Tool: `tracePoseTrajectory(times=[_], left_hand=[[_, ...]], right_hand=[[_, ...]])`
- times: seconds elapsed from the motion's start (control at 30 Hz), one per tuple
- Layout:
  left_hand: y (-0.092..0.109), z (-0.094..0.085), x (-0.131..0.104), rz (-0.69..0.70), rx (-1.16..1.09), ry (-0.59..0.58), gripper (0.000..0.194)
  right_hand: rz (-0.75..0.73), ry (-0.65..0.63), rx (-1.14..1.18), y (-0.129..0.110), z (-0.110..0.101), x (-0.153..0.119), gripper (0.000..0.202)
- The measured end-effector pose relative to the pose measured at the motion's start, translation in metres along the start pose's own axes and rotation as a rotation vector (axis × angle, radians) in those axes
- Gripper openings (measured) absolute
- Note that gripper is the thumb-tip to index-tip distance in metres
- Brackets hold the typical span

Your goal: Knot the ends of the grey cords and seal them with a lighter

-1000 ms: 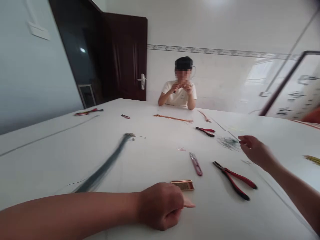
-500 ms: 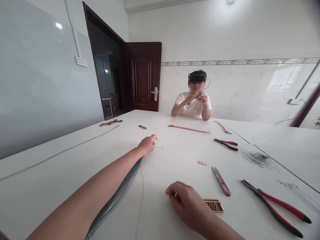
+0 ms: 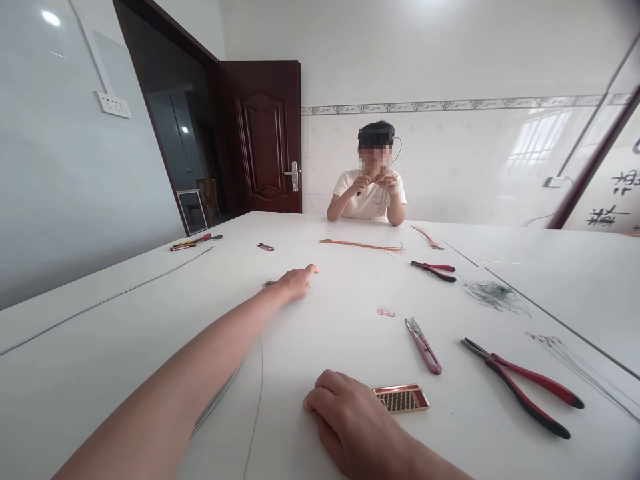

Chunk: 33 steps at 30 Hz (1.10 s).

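Observation:
My left hand (image 3: 299, 283) reaches far across the white table (image 3: 345, 333), thumb and index fingertips close together. Whatever may lie between them is too small to make out. Under and behind that forearm lies a bundle of thin grey wires (image 3: 216, 403), mostly hidden; a small tangled wire end (image 3: 269, 284) shows by the wrist. One loose wire (image 3: 260, 380) curves toward me. My right hand (image 3: 345, 417) rests on the table with curled fingers, nothing visible in them. It partly covers a flat red and gold patterned case (image 3: 404, 399).
To the right lie thread snips (image 3: 424, 347), large red-handled pliers (image 3: 523, 387), smaller pliers (image 3: 434, 270) and a wire tangle (image 3: 495, 293). Copper-coloured wires (image 3: 363, 245) lie ahead, before a seated person (image 3: 370, 193). A long grey wire (image 3: 110, 303) crosses the left side.
The view has shifted right and slightly down. My left hand has lowered and the wire bundle shows less behind the forearm. My right hand has settled lower, its fingers more folded.

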<state>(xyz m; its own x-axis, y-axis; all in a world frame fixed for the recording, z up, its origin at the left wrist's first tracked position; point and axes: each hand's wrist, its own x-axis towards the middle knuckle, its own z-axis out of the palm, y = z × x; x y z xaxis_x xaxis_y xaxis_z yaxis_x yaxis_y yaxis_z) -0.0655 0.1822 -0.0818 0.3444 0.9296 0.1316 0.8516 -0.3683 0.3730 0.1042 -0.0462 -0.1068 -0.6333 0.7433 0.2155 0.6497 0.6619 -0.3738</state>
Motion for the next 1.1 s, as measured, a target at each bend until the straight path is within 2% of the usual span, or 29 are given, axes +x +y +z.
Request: tracePoseTrajectory(times=[0.13, 0.23, 0.47, 0.63, 0.77, 0.93, 1.0, 1.1], left_hand=[[0.000, -0.001, 0.002, -0.009, -0.114, 0.031, 0.033], [0.000, -0.011, 0.007, -0.035, -0.203, 0.154, 0.034], [-0.012, -0.060, 0.014, -0.173, -0.353, 0.595, 0.034], [-0.011, -0.093, 0.015, -0.224, -0.460, 0.801, 0.034], [0.003, -0.116, 0.019, -0.206, -0.527, 0.993, 0.035], [0.031, -0.149, 0.026, -0.105, -0.563, 1.291, 0.040], [0.043, -0.164, 0.026, -0.048, -0.567, 1.367, 0.041], [0.060, -0.184, 0.025, 0.046, -0.566, 1.409, 0.042]], right_hand=[[-0.010, 0.030, 0.025, 0.002, -0.002, -0.002, 0.020], [-0.020, 0.056, 0.040, 0.004, 0.000, -0.003, 0.020], [-0.026, 0.082, 0.058, 0.006, 0.005, -0.003, 0.020], [-0.031, 0.096, 0.057, 0.006, 0.005, -0.003, 0.020], [-0.036, 0.098, 0.056, 0.005, 0.003, -0.003, 0.020], [-0.042, 0.094, 0.050, 0.003, 0.001, -0.003, 0.021], [-0.045, 0.096, 0.046, 0.003, 0.001, -0.003, 0.021], [-0.048, 0.102, 0.042, 0.004, 0.002, -0.003, 0.021]])
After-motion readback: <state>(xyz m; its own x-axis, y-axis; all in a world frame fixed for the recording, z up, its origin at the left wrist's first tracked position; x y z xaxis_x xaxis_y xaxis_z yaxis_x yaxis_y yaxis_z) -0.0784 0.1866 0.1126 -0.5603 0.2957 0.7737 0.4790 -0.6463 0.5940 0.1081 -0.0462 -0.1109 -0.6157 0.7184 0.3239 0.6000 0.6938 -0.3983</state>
